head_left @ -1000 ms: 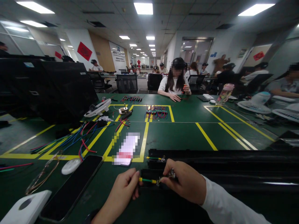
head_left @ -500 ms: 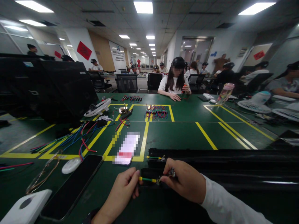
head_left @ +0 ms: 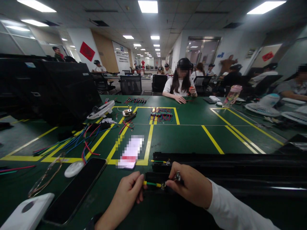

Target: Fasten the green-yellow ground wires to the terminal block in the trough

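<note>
My left hand (head_left: 128, 193) pinches the left end of a short green and yellow wire (head_left: 151, 184). My right hand (head_left: 190, 185) is closed on a small metal screw (head_left: 177, 175) and touches the ring terminal at the wire's right end. Both hands sit at the near left end of a long black rail (head_left: 227, 169) lying across the green table (head_left: 182, 135). A second green and yellow wire (head_left: 158, 161) is fixed on the rail just behind my hands.
A black phone (head_left: 76, 190), a white round puck (head_left: 73, 169), glasses (head_left: 44, 179) and a white box (head_left: 25, 212) lie at the near left. Loose coloured wires (head_left: 79, 140) spread further left. A person in white (head_left: 181, 84) sits across the table. Fans (head_left: 261, 107) stand at the right.
Almost nothing differs: both hands keep their grip on the wire and screw, shifting only a little. A person in the far left background has walked to the right.
</note>
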Available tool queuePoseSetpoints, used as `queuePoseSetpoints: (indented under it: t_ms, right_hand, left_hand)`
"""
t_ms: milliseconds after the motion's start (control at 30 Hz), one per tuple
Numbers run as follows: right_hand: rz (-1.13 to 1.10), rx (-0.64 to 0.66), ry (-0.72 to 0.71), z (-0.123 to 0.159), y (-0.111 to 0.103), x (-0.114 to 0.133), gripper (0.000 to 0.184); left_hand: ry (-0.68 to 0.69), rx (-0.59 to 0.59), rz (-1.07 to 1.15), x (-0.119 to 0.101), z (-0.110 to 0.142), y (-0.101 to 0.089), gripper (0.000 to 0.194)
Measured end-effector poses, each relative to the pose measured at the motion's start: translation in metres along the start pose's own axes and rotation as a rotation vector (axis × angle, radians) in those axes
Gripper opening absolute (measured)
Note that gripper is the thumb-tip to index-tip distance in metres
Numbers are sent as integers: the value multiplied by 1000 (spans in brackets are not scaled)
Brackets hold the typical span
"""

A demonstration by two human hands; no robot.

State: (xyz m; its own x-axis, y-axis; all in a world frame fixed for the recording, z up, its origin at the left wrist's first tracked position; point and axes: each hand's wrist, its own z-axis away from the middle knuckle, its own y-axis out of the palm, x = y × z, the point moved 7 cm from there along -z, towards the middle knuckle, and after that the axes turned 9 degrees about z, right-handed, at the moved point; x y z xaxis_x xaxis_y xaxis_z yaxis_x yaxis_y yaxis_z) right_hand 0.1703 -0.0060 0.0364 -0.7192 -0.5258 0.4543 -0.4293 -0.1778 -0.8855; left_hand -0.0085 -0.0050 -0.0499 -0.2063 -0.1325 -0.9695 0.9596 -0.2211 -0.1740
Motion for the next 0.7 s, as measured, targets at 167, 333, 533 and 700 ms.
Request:
queuePoseSetpoints:
  t_ms: [167, 333, 533, 700]
  right_hand:
    - [18, 22, -4, 0, 1, 1, 11]
    - [30, 13, -12, 0, 4, 1, 7]
    - [35, 28, -32, 2, 1, 3, 6]
    - [16, 59, -60, 3, -4, 7, 6]
  left_hand:
    - [1, -2, 26, 0, 0, 0, 38]
    - [0, 3, 15, 0, -1, 1, 37]
    - [4, -1, 4, 2, -1, 0, 37]
    - [9, 5, 7, 0, -1, 1, 37]
